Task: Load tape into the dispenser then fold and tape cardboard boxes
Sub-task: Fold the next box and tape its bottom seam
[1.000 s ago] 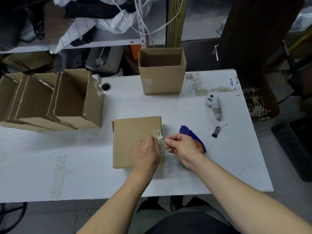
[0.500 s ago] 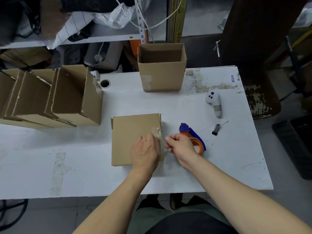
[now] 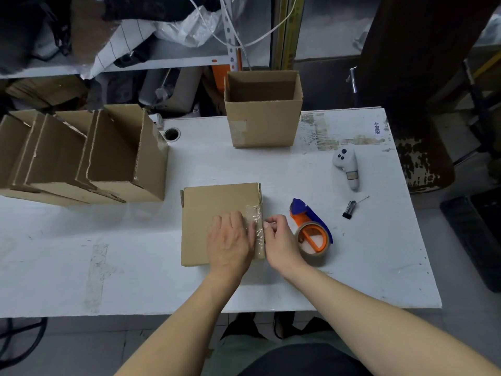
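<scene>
My left hand [image 3: 230,238] flat on the closed brown box [image 3: 217,210], fingers straight over wrinkled clear tape [image 3: 256,221], my right hand [image 3: 282,240] pinching the tape's edge, dispenser [image 3: 311,229] just beside

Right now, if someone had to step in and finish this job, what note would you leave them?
Left hand lies flat on the folded box, pressing clear tape along its right edge. Right hand pinches the tape at that edge.
Tape dispenser, loaded, lies on the table right of the box.
Done: several boxes stand at left, one open box at the back.
Left: smooth this strip down, then finish the box.
</scene>
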### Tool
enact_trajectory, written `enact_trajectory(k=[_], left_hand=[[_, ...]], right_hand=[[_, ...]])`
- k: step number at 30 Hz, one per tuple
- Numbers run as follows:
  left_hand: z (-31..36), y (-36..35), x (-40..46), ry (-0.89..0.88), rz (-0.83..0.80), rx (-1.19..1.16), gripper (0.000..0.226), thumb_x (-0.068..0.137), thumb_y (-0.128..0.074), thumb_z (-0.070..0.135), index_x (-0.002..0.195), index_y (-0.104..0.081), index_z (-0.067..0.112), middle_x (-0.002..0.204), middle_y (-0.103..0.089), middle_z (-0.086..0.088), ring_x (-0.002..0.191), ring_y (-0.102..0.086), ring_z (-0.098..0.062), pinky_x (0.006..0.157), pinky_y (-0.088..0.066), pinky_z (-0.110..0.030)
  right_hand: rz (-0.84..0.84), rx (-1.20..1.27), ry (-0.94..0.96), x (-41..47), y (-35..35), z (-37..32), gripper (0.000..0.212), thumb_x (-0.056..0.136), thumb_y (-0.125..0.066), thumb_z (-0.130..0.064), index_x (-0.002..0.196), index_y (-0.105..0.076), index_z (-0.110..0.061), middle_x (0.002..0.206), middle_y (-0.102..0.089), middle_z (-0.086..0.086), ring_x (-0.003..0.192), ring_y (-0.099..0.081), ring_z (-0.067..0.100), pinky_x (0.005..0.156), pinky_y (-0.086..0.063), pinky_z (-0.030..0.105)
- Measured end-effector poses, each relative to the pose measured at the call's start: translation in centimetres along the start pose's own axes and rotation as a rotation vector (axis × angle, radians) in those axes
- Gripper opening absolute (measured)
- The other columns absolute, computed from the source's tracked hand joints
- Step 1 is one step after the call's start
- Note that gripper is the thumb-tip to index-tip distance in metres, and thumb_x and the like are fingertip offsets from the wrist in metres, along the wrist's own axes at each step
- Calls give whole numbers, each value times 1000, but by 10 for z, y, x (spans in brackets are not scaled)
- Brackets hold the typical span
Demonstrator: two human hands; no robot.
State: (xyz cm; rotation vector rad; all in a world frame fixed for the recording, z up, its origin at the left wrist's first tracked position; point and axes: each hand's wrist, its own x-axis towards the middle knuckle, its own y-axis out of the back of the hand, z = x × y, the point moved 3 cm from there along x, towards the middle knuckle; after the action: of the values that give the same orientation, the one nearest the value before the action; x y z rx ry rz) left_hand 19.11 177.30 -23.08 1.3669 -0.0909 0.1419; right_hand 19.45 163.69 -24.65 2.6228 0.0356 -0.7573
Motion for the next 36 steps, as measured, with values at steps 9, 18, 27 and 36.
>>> enact_trajectory(k=[9,18,27,36], left_hand=[[-1,3,1,77,-10,-78,35,99,-60,45,85,-54,13,75,-57,-7,71,-49,-31,68,-41,-44],[-7,-3,6,112,-96,-193,23,102,-50,33,87,-51,15,80,-58,-7,75,-44,-30,72,-37,-42],[-9,0,4,46,-60,-226,31,98,-57,41,84,-51,13,76,-54,-7,70,-42,-28,67,-42,-44],[-15,-2,19,4,-52,-197,33,97,-49,43,96,-58,12,87,-55,-10,78,-47,-32,68,-39,-43]], right_hand=[[83,-239,225,-24,10,0,41,110,-41,-24,148,-52,-13,141,-53,4,132,-46,20,112,-34,27],[-214,-321,117,-30,-3,7,49,110,-35,-38,156,-36,-22,162,-32,-2,146,-27,26,112,-24,29],[-176,-399,162,-37,-3,7,48,111,-34,-39,153,-38,-16,155,-39,4,141,-36,32,115,-32,39],[-55,-253,267,-23,-9,-6,30,111,-38,-34,124,-62,-21,118,-63,-4,107,-58,15,93,-48,34]])
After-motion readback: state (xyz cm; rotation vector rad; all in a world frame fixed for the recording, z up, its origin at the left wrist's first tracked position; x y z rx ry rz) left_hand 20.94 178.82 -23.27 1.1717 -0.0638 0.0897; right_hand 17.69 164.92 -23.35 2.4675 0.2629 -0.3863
